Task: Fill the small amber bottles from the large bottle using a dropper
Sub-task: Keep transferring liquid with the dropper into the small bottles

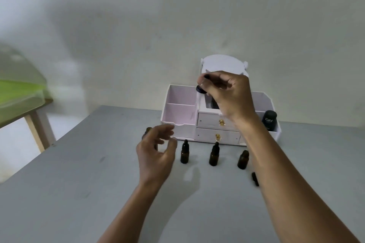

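Three small amber bottles stand in a row on the grey table [98,193]: left one [184,153], middle one [214,155], right one [243,161]. The first two wear black dropper tops. My right hand [227,94] is raised above the organizer and pinches a black dropper [201,88] by its top; its tube is hidden. My left hand [158,152] hovers at the row's left end with fingers loosely curved, holding nothing. Behind its fingers the brown top of another bottle [148,130] peeks out, mostly hidden.
A white and pink desk organizer [179,108] with two gold-knobbed drawers stands at the table's back against the wall. A black "Kahf" bottle [269,119] sits in its right compartment. A small black cap [255,178] lies beside my right forearm. A wooden table with a green-lidded box [19,89] is at the left.
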The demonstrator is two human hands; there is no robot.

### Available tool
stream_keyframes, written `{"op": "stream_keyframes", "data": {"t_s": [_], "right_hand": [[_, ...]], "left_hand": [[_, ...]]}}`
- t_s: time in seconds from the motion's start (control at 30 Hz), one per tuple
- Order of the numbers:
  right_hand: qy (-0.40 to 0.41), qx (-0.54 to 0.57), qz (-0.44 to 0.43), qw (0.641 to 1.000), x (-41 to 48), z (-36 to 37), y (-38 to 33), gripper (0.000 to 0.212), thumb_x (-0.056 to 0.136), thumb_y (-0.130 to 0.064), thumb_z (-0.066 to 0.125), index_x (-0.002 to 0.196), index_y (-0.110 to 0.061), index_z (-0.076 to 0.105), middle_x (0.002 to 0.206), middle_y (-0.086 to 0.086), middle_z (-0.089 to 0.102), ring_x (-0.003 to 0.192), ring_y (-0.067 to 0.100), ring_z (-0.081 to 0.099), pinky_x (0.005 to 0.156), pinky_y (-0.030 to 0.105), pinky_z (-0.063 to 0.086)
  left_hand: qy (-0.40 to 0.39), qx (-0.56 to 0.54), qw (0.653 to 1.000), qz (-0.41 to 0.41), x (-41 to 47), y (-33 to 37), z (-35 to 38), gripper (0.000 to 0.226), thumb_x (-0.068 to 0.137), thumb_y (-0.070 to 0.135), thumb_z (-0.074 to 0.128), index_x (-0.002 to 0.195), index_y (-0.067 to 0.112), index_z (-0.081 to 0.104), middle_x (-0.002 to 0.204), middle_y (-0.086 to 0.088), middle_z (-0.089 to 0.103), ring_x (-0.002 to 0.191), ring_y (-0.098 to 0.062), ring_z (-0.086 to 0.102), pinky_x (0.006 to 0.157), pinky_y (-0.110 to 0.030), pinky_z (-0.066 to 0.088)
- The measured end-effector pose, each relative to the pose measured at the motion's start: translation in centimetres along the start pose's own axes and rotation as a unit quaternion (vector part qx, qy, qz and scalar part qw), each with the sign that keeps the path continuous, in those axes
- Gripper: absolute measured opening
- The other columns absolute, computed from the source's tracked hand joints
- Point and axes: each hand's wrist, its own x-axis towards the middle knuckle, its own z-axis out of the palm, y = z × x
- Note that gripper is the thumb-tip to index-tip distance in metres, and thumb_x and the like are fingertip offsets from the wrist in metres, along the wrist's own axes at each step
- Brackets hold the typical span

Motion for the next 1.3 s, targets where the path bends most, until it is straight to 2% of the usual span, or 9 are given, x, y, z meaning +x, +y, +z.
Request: {"op": "stream_keyframes", "data": {"t_s": [0.27, 0.4, 0.47, 0.57, 0.73, 0.9, 0.97, 1.1, 1.3], "right_hand": [[0.044, -0.077, 0.062, 0.994, -2.2, -7.9, 3.4, 0.011, 0.080, -0.019, 0.082, 0.090, -0.015, 0.080, 0.080, -0.004, 0.078, 0.072, 0.002, 0.072, 0.070, 0.014, 0.054], [0.073, -0.085, 0.107, 0.988, -3.0, -10.6, 5.1, 0.009, 0.079, -0.020, 0.083, 0.086, -0.015, 0.080, 0.075, -0.003, 0.077, 0.066, 0.003, 0.071, 0.057, 0.012, 0.051], [0.086, -0.083, 0.129, 0.984, -3.3, -11.5, 5.9, 0.009, 0.079, -0.019, 0.083, 0.085, -0.014, 0.080, 0.072, -0.001, 0.077, 0.066, 0.010, 0.072, 0.054, 0.020, 0.054], [0.099, -0.092, 0.155, 0.979, -3.5, -12.5, 7.0, 0.012, 0.077, -0.021, 0.085, 0.085, -0.012, 0.080, 0.076, 0.006, 0.078, 0.076, 0.030, 0.075, 0.061, 0.043, 0.061], [0.094, -0.086, 0.161, 0.979, -3.6, -13.4, 8.0, 0.007, 0.077, -0.018, 0.085, 0.082, -0.016, 0.080, 0.074, 0.003, 0.078, 0.070, 0.017, 0.076, 0.068, 0.032, 0.060], [0.087, -0.084, 0.171, 0.978, -3.7, -13.4, 8.6, 0.009, 0.076, -0.019, 0.085, 0.081, -0.013, 0.080, 0.075, 0.007, 0.078, 0.077, 0.026, 0.077, 0.071, 0.038, 0.062], [0.083, -0.088, 0.170, 0.978, -3.7, -13.2, 8.7, 0.009, 0.077, -0.018, 0.084, 0.081, -0.011, 0.080, 0.074, 0.007, 0.078, 0.076, 0.026, 0.077, 0.069, 0.035, 0.060], [0.075, -0.101, 0.168, 0.978, -3.8, -13.0, 8.9, 0.010, 0.077, -0.019, 0.084, 0.083, -0.012, 0.080, 0.072, 0.002, 0.077, 0.070, 0.017, 0.075, 0.070, 0.028, 0.058], [0.059, -0.117, 0.157, 0.979, -4.0, -12.9, 8.7, 0.010, 0.079, -0.013, 0.083, 0.081, -0.004, 0.079, 0.068, 0.004, 0.075, 0.054, 0.003, 0.066, 0.059, 0.015, 0.050]], "left_hand": [[-0.190, -0.053, 0.976, -0.088, -4.4, 2.1, 8.1, 0.027, 0.084, 0.008, 0.074, 0.106, 0.023, 0.074, 0.094, 0.010, 0.076, 0.089, -0.005, 0.071, 0.082, -0.018, 0.056], [-0.260, -0.020, 0.957, -0.130, -5.7, 1.2, 11.8, 0.044, 0.083, 0.022, 0.077, 0.126, 0.025, 0.066, 0.117, 0.011, 0.070, 0.104, -0.003, 0.066, 0.091, -0.019, 0.055], [-0.272, 0.011, 0.951, -0.144, -5.9, 0.4, 13.3, 0.055, 0.084, 0.025, 0.077, 0.137, 0.022, 0.059, 0.129, 0.009, 0.064, 0.112, -0.005, 0.061, 0.092, -0.014, 0.049], [-0.281, 0.035, 0.946, -0.159, -6.0, -0.6, 15.0, 0.062, 0.085, 0.023, 0.076, 0.143, 0.017, 0.053, 0.138, 0.005, 0.059, 0.118, -0.008, 0.058, 0.096, -0.015, 0.043], [-0.272, 0.032, 0.949, -0.157, -5.8, -1.5, 16.4, 0.060, 0.082, 0.020, 0.079, 0.138, 0.012, 0.058, 0.128, 0.000, 0.068, 0.112, -0.009, 0.064, 0.096, -0.017, 0.047], [-0.268, 0.027, 0.952, -0.144, -5.9, -1.6, 16.5, 0.048, 0.081, 0.016, 0.080, 0.127, 0.013, 0.067, 0.109, 0.003, 0.075, 0.103, -0.007, 0.070, 0.096, -0.021, 0.053], [-0.269, 0.023, 0.952, -0.142, -5.9, -1.6, 16.5, 0.044, 0.082, 0.014, 0.079, 0.125, 0.013, 0.068, 0.107, 0.004, 0.075, 0.101, -0.007, 0.070, 0.096, -0.023, 0.054], [-0.274, 0.019, 0.952, -0.137, -5.9, -1.5, 16.3, 0.041, 0.084, 0.010, 0.077, 0.124, 0.012, 0.069, 0.107, 0.005, 0.075, 0.100, -0.005, 0.070, 0.093, -0.016, 0.052], [-0.277, 0.027, 0.950, -0.139, -6.0, -1.4, 16.2, 0.034, 0.085, 0.005, 0.074, 0.118, 0.012, 0.073, 0.095, 0.011, 0.072, 0.088, 0.005, 0.068, 0.086, -0.002, 0.048]]}}
